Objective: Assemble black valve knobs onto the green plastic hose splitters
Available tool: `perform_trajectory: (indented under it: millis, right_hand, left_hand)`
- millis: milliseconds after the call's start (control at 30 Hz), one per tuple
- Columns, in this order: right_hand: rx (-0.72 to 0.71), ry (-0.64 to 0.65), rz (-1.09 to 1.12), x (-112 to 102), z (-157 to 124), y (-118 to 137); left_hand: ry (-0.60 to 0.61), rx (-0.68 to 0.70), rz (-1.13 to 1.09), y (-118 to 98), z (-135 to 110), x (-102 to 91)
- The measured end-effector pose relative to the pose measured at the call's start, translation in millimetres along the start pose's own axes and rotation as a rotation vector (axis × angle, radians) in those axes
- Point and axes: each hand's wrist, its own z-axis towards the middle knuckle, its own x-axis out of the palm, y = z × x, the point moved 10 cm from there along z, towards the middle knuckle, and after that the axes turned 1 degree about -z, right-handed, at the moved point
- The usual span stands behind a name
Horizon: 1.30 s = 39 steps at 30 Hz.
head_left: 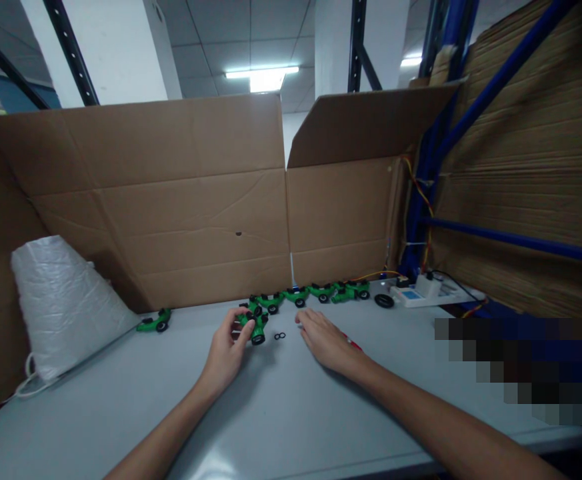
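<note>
My left hand point(227, 353) pinches a small green toy car point(255, 326) with black wheels, holding it just above the grey table point(291, 407). Two tiny black rings point(280, 336) lie on the table right of that car. My right hand point(327, 341) rests palm down beside the rings, fingers stretched flat; a thin red object point(355, 344) shows at its far side. Behind my hands, several more green toy cars point(315, 292) stand in a row along the cardboard wall.
One green car point(155, 323) sits apart at the left, near a white woven bag point(61, 303). Cardboard sheets point(181, 200) wall the back of the table. At the back right lie a black wheel point(384, 301), a white power strip point(421, 292), wires and blue racking point(471, 100).
</note>
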Motion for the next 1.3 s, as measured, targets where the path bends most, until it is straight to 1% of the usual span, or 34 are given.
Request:
perform_trajectory:
  millis: [133, 367, 633, 767, 833, 967, 1133, 1300]
  right_hand:
    - [0.038, 0.001, -0.053, -2, 1, -4]
    - [0.152, 0.077, -0.050, 4, 0, -16]
    - [0.242, 0.101, -0.059, 7, -2, -27]
    - [0.239, 0.102, -0.061, 10, -1, -28]
    - [0.225, 0.077, -0.072, 9, 0, -28]
    - [0.152, 0.012, -0.114, 4, 2, -25]
    - [0.095, 0.022, -0.103, 4, 1, -20]
    - [0.088, 0.010, -0.132, 1, 0, -19]
  left_hand:
    - [0.009, 0.008, 0.000, -3, -1, 0.7]
    - [0.079, 0.029, -0.026, -11, -3, 9.4]
    - [0.247, 0.053, -0.069, -16, -10, 27.5]
    - [0.401, 0.004, -0.074, -17, -19, 43.8]
    - [0.458, -0.014, -0.068, -18, -23, 49.5]
    - [0.504, -0.023, -0.039, -21, -28, 53.5]
    - [0.557, -0.061, -0.025, -18, -32, 58.6]
    - [0.565, -0.044, -0.032, -17, -32, 59.5]
